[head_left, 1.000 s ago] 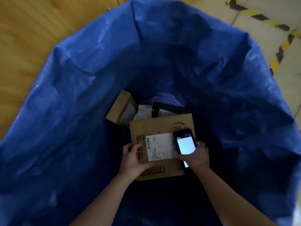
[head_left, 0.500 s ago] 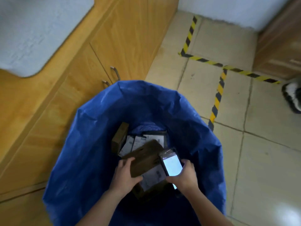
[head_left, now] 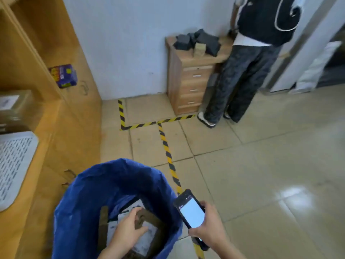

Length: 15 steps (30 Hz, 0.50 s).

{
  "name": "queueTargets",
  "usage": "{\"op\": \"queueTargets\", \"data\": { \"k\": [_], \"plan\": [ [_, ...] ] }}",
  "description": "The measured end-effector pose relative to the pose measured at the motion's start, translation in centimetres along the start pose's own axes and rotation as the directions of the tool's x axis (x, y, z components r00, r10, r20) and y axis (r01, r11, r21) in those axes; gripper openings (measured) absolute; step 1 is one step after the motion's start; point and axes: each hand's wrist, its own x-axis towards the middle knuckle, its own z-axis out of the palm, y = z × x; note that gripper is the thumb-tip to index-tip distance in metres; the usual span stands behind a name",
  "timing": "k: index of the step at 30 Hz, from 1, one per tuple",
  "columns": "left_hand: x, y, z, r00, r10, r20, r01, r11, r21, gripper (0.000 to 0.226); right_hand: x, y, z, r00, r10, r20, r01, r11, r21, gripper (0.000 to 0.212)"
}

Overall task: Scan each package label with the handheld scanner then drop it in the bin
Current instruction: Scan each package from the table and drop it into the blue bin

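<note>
now scanner (head_left: 192, 214), in right hand (head_left: 210, 231) grip, has lifted clear; left hand (head_left: 128, 230) grip holds cardboard package (head_left: 151, 220) down inside blue bin (head_left: 119, 166), drop due.

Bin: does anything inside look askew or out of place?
One brown box stands on edge against the bin's left wall, while the labelled box under the left hand lies tilted on the pile. Nothing looks spilled or damaged; blur hides finer detail.
</note>
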Motion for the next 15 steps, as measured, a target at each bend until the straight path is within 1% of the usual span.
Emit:
{"op": "queueTargets", "data": {
  "k": [2,6,9,13,15],
  "plan": [
    [-1.4,4.3,0.7,0.996,0.091,0.018,-0.092,0.992,0.083,0.059,-3.1,0.9,-4.4,0.997,0.012,-0.077,-0.011,1.000,0.010,0.077],
    [-3.9,13.2,4.9,0.962,0.228,0.150,-0.247,0.960,0.129,0.059,-9.5,4.6,-13.1,0.968,0.052,-0.244,-0.045,0.998,0.031,0.081],
    [-6.0,20.4,9.5,0.903,0.346,0.257,-0.398,0.897,0.192,0.064,-14.5,8.7,-18.9,0.921,0.111,-0.373,-0.080,0.992,0.097,0.081],
    [-10.9,29.8,17.4,0.817,0.410,0.405,-0.528,0.815,0.240,0.061,-22.3,15.0,-25.4,0.840,0.227,-0.494,-0.142,0.969,0.204,0.081],
    [-13.2,33.3,22.4,0.764,0.452,0.459,-0.594,0.772,0.228,0.062,-26.2,18.3,-28.2,0.787,0.299,-0.540,-0.182,0.948,0.260,0.079]
  ]
}}
